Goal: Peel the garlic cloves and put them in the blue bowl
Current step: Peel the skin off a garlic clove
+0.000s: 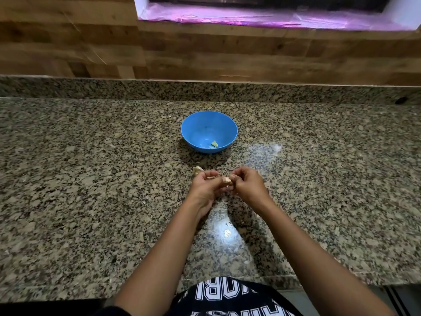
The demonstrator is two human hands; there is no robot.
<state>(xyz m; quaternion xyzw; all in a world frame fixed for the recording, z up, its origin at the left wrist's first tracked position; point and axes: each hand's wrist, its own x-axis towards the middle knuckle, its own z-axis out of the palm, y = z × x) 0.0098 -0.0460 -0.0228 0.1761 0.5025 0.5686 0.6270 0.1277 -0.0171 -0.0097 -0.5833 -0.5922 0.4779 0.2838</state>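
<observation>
**STEP IN HAND: PEELING ONE CLOVE, BOWL AHEAD**

1. Grip state. My left grip (205, 188) and right grip (248, 185) meet just above the bench (91, 179), fingers curled. Both pinch one garlic clove (227, 181) between their fingertips. Neither grip is free.

2. Position of the clove. It sits in the gap between the two grips, clear of the bench and near my body's midline. Only a small pale part shows.

3. Axis of the clove. Its long axis appears to run across, from one grip toward the other. I cannot tell which end is the root or how much skin remains.

4. Governing relation. The blue bowl (193, 142) stands upright on the bench straight ahead of the grips, apart from them and a little left of the clove. The left grip lies directly before it and is the nearer one. I judge that the drop calls for a short forward reach from that side.

5. Contents. A few peeled pieces (214, 144) lie at the bowl's near inner wall.

6. Other items. A pale lump (197, 171) rests on the bench just beyond the left grip; garlic or skin, I cannot tell.
</observation>
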